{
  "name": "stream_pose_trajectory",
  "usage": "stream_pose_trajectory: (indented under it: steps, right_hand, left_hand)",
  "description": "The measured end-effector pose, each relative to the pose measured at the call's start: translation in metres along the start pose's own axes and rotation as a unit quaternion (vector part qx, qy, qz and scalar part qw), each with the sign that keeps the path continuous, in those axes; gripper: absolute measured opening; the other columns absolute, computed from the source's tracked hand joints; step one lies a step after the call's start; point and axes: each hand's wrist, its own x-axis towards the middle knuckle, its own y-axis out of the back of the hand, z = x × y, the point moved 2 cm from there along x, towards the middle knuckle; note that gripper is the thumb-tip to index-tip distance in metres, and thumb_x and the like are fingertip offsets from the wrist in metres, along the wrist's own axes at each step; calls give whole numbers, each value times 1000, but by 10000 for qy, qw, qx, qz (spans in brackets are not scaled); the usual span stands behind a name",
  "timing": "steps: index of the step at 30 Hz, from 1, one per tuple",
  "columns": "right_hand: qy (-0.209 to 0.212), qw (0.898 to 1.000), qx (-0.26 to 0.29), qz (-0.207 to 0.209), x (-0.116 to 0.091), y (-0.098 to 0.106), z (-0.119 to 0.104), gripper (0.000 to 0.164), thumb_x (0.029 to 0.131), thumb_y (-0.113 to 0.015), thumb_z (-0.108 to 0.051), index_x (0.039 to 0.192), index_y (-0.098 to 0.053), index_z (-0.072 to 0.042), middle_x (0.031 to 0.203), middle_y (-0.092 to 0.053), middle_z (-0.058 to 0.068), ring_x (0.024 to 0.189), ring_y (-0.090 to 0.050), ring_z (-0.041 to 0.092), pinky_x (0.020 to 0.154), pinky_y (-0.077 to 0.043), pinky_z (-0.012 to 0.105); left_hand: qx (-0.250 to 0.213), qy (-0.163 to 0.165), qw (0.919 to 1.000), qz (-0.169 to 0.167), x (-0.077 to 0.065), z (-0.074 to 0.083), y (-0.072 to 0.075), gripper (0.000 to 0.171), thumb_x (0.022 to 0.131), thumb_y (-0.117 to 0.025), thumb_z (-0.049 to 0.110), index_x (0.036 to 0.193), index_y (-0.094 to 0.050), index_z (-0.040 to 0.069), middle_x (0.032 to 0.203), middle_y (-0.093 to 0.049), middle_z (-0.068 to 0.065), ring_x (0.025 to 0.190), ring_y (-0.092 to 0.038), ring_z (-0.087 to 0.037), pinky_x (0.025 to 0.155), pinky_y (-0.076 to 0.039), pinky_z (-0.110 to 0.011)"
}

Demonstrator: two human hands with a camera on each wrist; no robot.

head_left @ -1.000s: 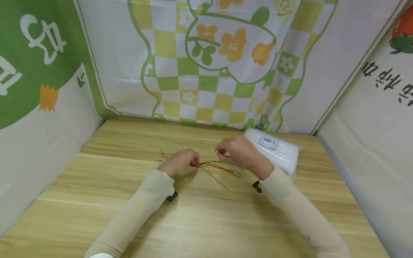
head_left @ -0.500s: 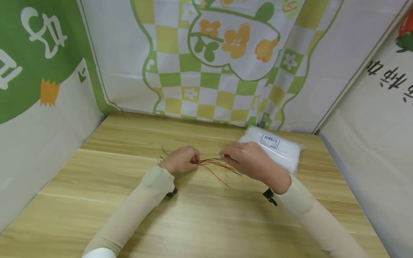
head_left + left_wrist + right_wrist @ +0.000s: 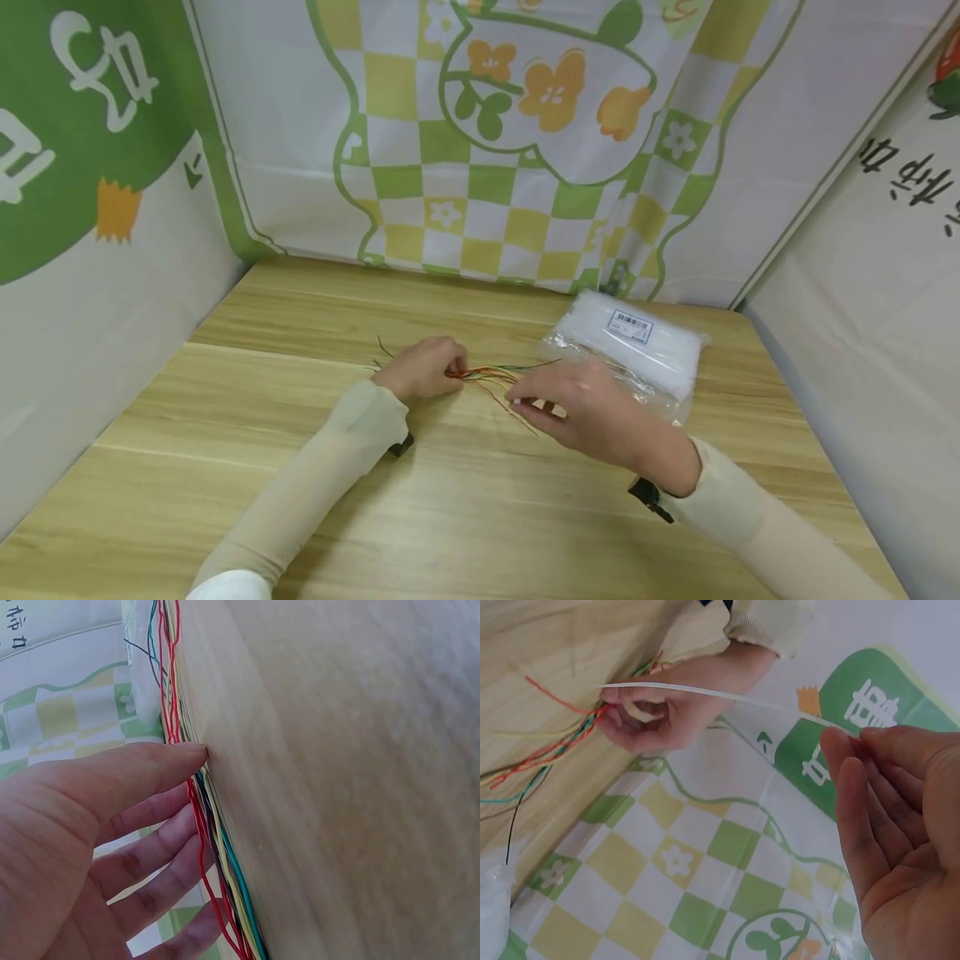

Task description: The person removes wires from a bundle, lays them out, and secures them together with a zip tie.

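Note:
A bundle of thin red, yellow, green and dark wires [image 3: 483, 373] lies across the middle of the table. My left hand [image 3: 422, 367] pinches the bundle near its middle between thumb and forefinger, while loose ends fan out on both sides. The left wrist view shows the wires [image 3: 225, 870] running along the other fingers. My right hand [image 3: 592, 408] is over the right-hand ends of the wires. Between its thumb and forefinger it pinches one end of a narrow white cable tie [image 3: 705, 692]. In the right wrist view, the tie's far end overlaps the left hand's fingertips.
Behind the right hand lies a clear plastic bag [image 3: 637, 337] of white strips with a barcode label. The wooden table [image 3: 262, 333] meets a printed green and yellow checked cloth [image 3: 480, 225] at the back, with cloth walls on both sides.
My right hand has moved right and toward the table's front, the cable tie's end still between its fingertips. It uncovers more of the plastic bag. My left hand keeps its grip on the wires.

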Motion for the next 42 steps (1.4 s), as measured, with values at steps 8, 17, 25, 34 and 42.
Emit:
stream_pose_trajectory:
  steps: [8,17,25,34,42]
  right_hand:
    - [-162,9995,-74,-251,-8,-8,-7,11,91,-82,-6,101,-79,-11,98,-81,-2,88,-76,7,75,-61,21]
    - [-609,9967,-105,-519,-12,-22,1,10,92,-80,-6,100,-80,-12,96,-80,-4,84,-75,6,72,-59,21]
    - [-821,9960,73,-350,-10,-31,14,10,92,-80,-4,100,-81,-8,94,-81,0,80,-76,8,69,-60,21]
    - [-898,9952,133,-365,-5,-38,27,9,93,-80,-6,102,-81,-7,95,-81,4,81,-77,10,70,-60,21]
    - [-855,9957,132,-330,-5,-44,36,11,94,-79,-6,104,-81,-5,94,-81,4,79,-76,10,67,-59,21]
  left_hand:
    - [21,-83,10000,-12,4,3,0,10,96,-79,14,104,-75,9,98,-72,-2,88,-63,-16,84,-55,-37]
    - [45,-231,9997,-87,6,5,0,13,95,-79,14,106,-75,8,99,-72,-4,89,-62,-16,85,-54,-37]
    - [25,-235,9996,-168,8,6,1,13,96,-78,13,107,-75,8,102,-72,-4,92,-63,-17,87,-55,-37]
    - [39,-163,9997,-191,9,7,1,12,97,-76,12,108,-74,9,102,-70,-3,92,-62,-17,87,-55,-38]
    - [44,-312,9993,-180,10,8,1,7,97,-77,10,103,-75,8,99,-71,-3,90,-62,-16,85,-55,-36]
